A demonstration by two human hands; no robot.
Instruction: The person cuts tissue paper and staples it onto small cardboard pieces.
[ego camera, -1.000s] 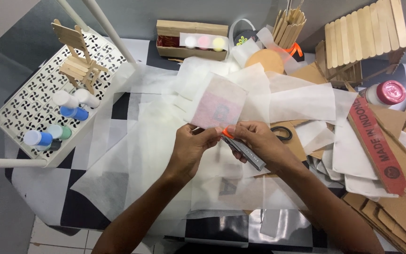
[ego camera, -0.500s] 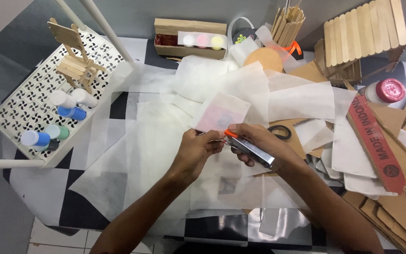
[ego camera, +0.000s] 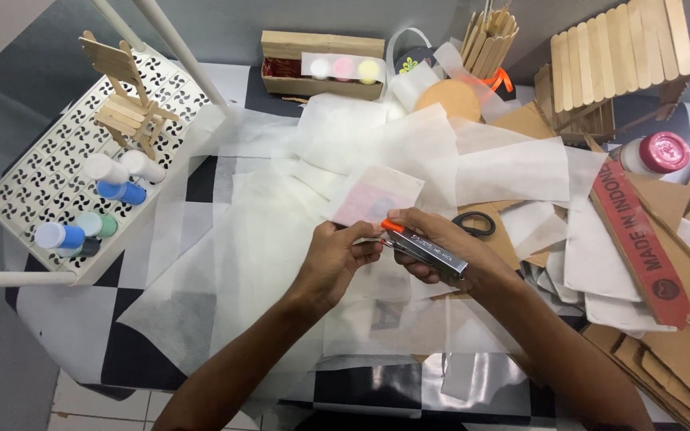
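Between my two hands, near the middle of the table, I am holding a small square packet of thin white tissue with a pink patch showing through it (ego camera: 374, 196). My left hand (ego camera: 337, 259) is pinching its near edge, fingers closed tight on the paper. My right hand (ego camera: 433, 243) is wrapped around a silver metal stapler with an orange tip (ego camera: 423, 246), whose nose is meeting that same edge, just beside my left fingertips.

I am judging the main risk to be that closeness: a squeeze could catch a fingertip, or the staple could land off the edge if the flimsy tissue is sagging. I cannot tell how many layers sit in the stapler's mouth, so some could slip free. The packet's far side is standing loose and could fold over.

Loose white tissue sheets (ego camera: 513, 168) are covering the chequered black-and-white table (ego camera: 133, 355) all around, and dragging my forearms could pull them along. Black-handled scissors (ego camera: 473, 224) are lying just right of my hands. Well off to the left, small paint bottles with white, blue and green caps (ego camera: 113, 191) are resting on a white perforated tray (ego camera: 29, 187).
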